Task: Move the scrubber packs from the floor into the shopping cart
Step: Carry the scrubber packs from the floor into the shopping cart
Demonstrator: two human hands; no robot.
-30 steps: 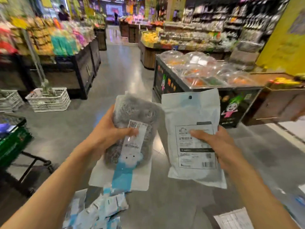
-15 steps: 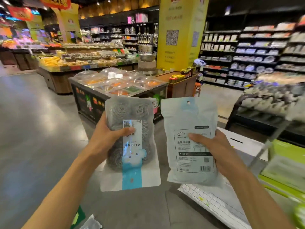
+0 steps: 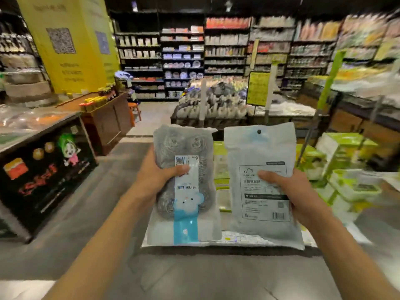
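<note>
A blurred supermarket aisle with dark stocked shelves fills the upper frame, above a grey polished floor. A black display counter with cartoon graphics is seen at left. Behind the packs, at centre right, green and white shapes are glimpsed; whether these belong to the shopping cart cannot be told. At centre, a clear plastic scrubber pack of coiled steel-wool balls with a blue stripe is clamped by the left hand, thumb across the front. Just beside it, a frosted white scrubber pack with a printed label is gripped likewise by the right hand. Both are held upright and apart, probably for carrying.
</note>
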